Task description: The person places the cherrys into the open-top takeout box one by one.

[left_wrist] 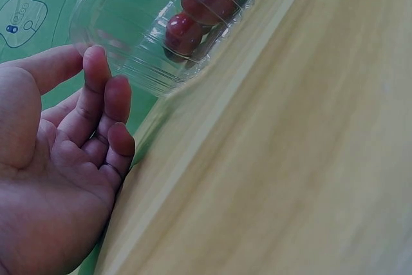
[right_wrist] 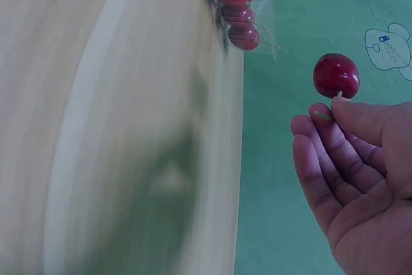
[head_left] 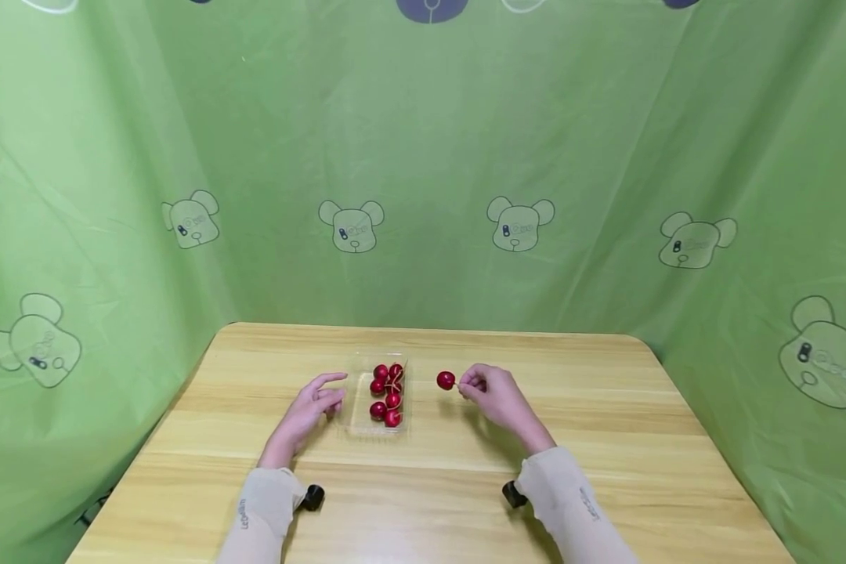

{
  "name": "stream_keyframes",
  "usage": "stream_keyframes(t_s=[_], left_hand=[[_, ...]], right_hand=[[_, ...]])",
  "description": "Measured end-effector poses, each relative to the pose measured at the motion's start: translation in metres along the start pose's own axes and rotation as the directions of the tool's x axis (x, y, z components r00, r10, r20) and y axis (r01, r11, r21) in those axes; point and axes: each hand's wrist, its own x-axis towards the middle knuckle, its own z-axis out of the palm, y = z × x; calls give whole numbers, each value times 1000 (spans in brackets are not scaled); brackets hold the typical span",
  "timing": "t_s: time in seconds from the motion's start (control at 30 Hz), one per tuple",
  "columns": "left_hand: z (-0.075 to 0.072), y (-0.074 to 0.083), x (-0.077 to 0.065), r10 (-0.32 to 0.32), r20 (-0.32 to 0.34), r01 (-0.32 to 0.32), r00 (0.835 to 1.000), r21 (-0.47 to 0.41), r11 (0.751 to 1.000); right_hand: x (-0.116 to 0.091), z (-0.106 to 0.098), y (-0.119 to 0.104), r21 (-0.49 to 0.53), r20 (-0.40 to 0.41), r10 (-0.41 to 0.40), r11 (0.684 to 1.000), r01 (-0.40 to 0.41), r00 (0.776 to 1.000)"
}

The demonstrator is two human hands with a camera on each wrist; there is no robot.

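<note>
A clear plastic tray [head_left: 358, 420] sits in the middle of the wooden table [head_left: 606, 439] and holds several red cherries [head_left: 388, 392]. My right hand [head_left: 489, 392] is just right of the tray and pinches a single red cherry [head_left: 446, 380] by its stem, lifted a little off the table. In the right wrist view the cherry [right_wrist: 336, 75] hangs from its stem between my thumb and fingertips [right_wrist: 325, 117]. My left hand [head_left: 310, 407] lies relaxed at the tray's left side, fingers [left_wrist: 103, 94] near the tray wall [left_wrist: 129, 56], holding nothing.
Green cloth with bear prints [head_left: 352, 227] hangs behind and on both sides of the table. Small black wrist camera mounts [head_left: 313, 497] show near both sleeves. Bare wood lies in front of the tray and to the far right.
</note>
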Motion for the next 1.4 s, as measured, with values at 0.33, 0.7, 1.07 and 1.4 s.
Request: stream_keyframes(t_s=[0.33,0.7,1.07,1.4], left_hand=[[0,0,0,4,-1,-4,1000,1,1000],[0,1,-1,10,-1,-10,1000,5,1000],[-1,2,-1,16,7,-16,1000,5,1000],[-2,0,-1,-2,8,2,1000,0,1000]], right_hand=[[9,9,-19,19,13,-8,1000,8,1000],[19,25,-35,133,51,7,991,-14,999],[23,42,-46,145,73,-22,989,11,997],[26,57,-51,141,96,-48,989,34,994]])
